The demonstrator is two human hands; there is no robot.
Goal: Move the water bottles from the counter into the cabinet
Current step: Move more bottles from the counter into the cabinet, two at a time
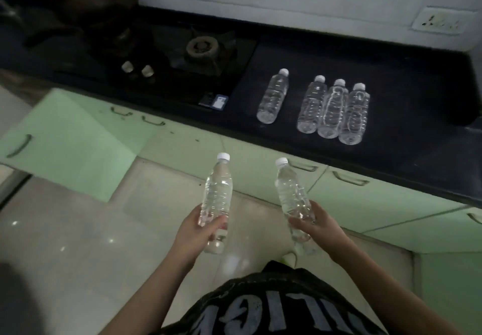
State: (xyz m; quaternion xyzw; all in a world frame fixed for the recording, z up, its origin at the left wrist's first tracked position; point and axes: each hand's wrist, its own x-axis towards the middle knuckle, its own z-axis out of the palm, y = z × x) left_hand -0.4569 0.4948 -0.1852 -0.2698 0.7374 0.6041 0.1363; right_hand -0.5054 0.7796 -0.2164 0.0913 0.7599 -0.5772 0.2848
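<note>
Here the left hand [194, 233] grips one water bottle [217, 199] low on its body, and the right hand [319, 226] grips another bottle [292, 199], both held over the floor. Farther right, four bottles [332, 109] lie on the dark tabletop [404, 86]; a green cabinet door [67, 141] stands open at left.
</note>
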